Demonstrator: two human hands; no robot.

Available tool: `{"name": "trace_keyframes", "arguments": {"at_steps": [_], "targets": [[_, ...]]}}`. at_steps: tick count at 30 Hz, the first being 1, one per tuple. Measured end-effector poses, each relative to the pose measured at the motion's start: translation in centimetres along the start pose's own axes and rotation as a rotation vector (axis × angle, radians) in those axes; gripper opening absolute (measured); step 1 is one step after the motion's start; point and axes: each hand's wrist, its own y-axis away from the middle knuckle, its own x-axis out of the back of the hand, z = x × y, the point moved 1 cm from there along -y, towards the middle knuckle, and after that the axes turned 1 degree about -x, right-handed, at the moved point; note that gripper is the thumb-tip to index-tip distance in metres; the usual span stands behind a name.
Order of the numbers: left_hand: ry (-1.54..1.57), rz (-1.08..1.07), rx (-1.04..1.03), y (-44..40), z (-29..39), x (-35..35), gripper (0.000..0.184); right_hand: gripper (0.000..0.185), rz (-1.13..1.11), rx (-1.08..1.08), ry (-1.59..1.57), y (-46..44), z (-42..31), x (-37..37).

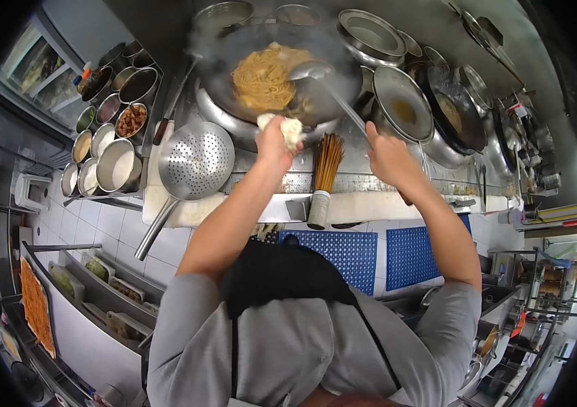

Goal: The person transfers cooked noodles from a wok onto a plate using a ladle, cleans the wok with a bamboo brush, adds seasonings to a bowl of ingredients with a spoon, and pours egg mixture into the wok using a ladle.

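Observation:
My left hand [272,149] is closed around a pale folded cloth [290,131] at the near rim of a large steaming wok [215,81]. Whether the fingers also grip the wok's edge under the cloth is hidden. Brown noodles [261,76] lie heaped inside the wok. A steel ladle [349,112] reaches into it from the right, its bowl touching or just beside the noodles. Wrapped round the ladle's handle is my right hand [391,161]. Between my hands, a bamboo wok brush [328,166] stands at the counter's front.
A perforated strainer [195,161] lies to the left, its handle jutting over the counter edge. Ingredient pots, including one of chopped food [131,121], crowd the left side. At right are a sieve over a pot [404,102] and a second dark wok [451,112]. Blue mats [332,251] cover the floor.

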Motion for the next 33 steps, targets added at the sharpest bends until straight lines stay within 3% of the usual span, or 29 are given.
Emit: {"name": "trace_keyframes", "arguments": {"at_steps": [1,2,3,6,10,13,14,17,18,21,25,26,29,33], "targets": [[0.050,0.003,-0.018,-1.1,-0.1,0.9,0.027,0.070,-0.047,-0.040,-0.004,0.3,-0.6,0.8],[0.099,0.158,0.045,-1.1,0.2,1.1,0.022,0.069,-0.091,-0.081,-0.007,0.5,-0.9,1.4],[0.044,-0.008,-0.079,-3.8,3.3,-3.1,0.021,0.066,0.117,-0.083,-0.001,-2.2,0.3,1.6],[-0.043,0.003,-0.071,3.7,2.1,-3.9,0.020,0.061,0.189,-0.033,-0.093,1.1,0.9,0.7],[0.033,0.014,-0.058,-4.0,1.7,-1.4,0.020,0.059,0.168,-0.136,-0.334,2.6,0.1,2.3],[-0.020,0.086,-0.049,-4.5,2.7,-2.2,0.019,0.061,-0.077,-0.285,-1.159,2.9,2.4,0.3],[-0.018,0.042,-0.048,-5.8,2.6,-1.7,0.018,0.061,-0.114,-0.294,-1.290,2.5,3.6,-0.7],[-0.049,0.020,-0.066,-7.0,2.1,-0.5,0.018,0.059,-0.056,-0.321,-0.969,1.8,4.8,-3.9],[-0.088,0.054,-0.066,-7.0,2.1,-0.4,0.020,0.061,-0.093,-0.322,-1.219,1.7,5.5,-4.5],[-0.129,0.040,0.008,-7.3,2.8,-0.2,0.022,0.059,-0.116,-0.462,-1.190,2.0,5.3,-4.0],[-0.152,-0.040,0.043,-8.0,2.3,0.7,0.023,0.052,0.164,-0.330,-0.731,-1.1,2.4,-1.1],[-0.169,-0.039,0.048,-7.1,2.8,0.3,0.023,0.055,0.329,-0.174,-0.589,-2.8,2.6,-0.5],[-0.255,-0.058,0.110,-5.4,3.9,-0.3,0.023,0.056,0.380,-0.178,-0.802,-8.5,-1.9,7.2],[-0.301,-0.137,0.170,-5.3,4.3,-0.1,0.025,0.052,0.547,0.030,-0.623,-21.0,-7.8,16.2]]}}
